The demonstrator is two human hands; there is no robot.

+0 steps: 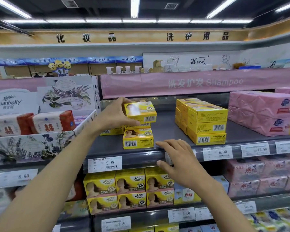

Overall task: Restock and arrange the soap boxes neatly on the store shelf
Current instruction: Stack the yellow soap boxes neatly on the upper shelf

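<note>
My left hand (115, 114) grips a yellow soap box (141, 112) from its left side, thumb below and fingers over the top, holding it on top of a short stack. Under it lie another yellow box (138, 125) and, in front, a yellow box with a woman's portrait (138, 138) near the shelf's front edge. My right hand (177, 158) is open, fingers spread, resting at the grey shelf's front lip (141, 156) just right of that box. A taller stack of the same yellow boxes (206, 121) stands further right on the shelf.
Pink wrapped soap packs (261, 113) fill the shelf's right end. A floral cardboard display tray (32, 143) with red-and-white soaps borders the left. Below the price tags (105, 164), more yellow boxes (129, 190) line the lower shelf. A pink shampoo banner (199, 82) overhangs the shelf.
</note>
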